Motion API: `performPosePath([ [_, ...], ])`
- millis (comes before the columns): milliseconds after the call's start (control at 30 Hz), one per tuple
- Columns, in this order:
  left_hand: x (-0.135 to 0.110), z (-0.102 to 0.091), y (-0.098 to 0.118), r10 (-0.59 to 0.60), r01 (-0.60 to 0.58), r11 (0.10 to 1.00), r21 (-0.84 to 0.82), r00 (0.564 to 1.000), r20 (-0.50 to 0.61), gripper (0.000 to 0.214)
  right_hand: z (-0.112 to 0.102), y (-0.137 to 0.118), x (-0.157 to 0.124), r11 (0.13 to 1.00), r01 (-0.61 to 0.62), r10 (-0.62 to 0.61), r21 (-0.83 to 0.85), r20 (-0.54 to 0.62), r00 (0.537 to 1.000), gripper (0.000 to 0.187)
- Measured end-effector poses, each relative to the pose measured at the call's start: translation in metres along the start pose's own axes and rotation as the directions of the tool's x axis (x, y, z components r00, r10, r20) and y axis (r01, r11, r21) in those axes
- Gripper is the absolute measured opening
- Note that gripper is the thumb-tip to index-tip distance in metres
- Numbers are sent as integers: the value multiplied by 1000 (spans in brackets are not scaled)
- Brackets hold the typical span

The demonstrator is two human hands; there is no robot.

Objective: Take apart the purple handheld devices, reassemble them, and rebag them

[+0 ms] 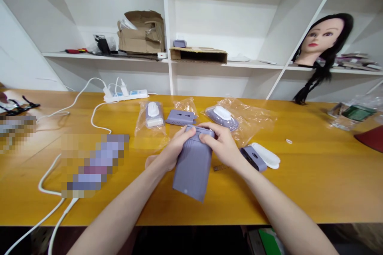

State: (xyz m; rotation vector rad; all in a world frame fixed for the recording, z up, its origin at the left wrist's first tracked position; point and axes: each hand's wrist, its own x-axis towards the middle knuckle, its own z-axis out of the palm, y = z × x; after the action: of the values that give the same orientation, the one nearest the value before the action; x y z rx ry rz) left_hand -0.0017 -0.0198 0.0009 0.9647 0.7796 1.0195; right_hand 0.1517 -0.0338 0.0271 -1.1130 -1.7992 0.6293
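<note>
Both hands grip a purple-grey plastic housing (193, 167), tilted above the table with its broad ribbed face towards me. My left hand (176, 147) wraps round its upper left side, thumb on the front near a seam. On the upper right, my right hand (220, 141) closes with its thumb on the same face. A coil spring (220, 167) lies on the table by my right wrist. Right of it are a purple-grey end piece (254, 158) with a dark opening and a white oval part (266, 155). Behind my hands lies a flat purple-grey panel (181, 117) with slots.
Bagged purple parts with white tops (153, 111) (222, 112) lie towards the back. A white power strip (131, 95) with cables and a blurred device (101, 159) are at left. A small white ring (289, 141) lies right. Shelves (227, 8) hold cardboard and a mannequin head (323, 38).
</note>
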Motion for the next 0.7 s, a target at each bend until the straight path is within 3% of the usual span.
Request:
performPosePath([
  [100, -1, -1, 0, 14, -10, 999, -39, 996, 88, 49, -1, 7, 2, 998, -11, 19, 61, -122, 992, 23],
  [233, -3, 1, 4, 101, -124, 969, 213, 988, 115, 44, -7, 16, 8, 980, -11, 65, 196, -270, 961, 28],
  [300, -3, 1, 6, 169, -193, 908, 371, 981, 97, 38, -13, 15, 11, 963, -55, 115, 263, -219, 969, 32],
  [367, -3, 1, 8, 244, -256, 827, 501, 966, 91, 35, -19, 13, 13, 936, -137, 173, 326, -84, 981, 31],
  [467, -3, 1, 9, 315, -306, 753, 582, 945, 89, 32, -26, 11, 14, 912, -209, 194, 354, 80, 978, 22],
  [567, -4, 1, 7, 335, -323, 779, 537, 939, 79, 29, -28, 11, 13, 930, -200, 172, 308, 115, 978, 20],
  [700, -4, 2, 6, 325, -328, 803, 498, 941, 96, 30, -26, 9, 12, 929, -209, 196, 305, 71, 978, 22],
])
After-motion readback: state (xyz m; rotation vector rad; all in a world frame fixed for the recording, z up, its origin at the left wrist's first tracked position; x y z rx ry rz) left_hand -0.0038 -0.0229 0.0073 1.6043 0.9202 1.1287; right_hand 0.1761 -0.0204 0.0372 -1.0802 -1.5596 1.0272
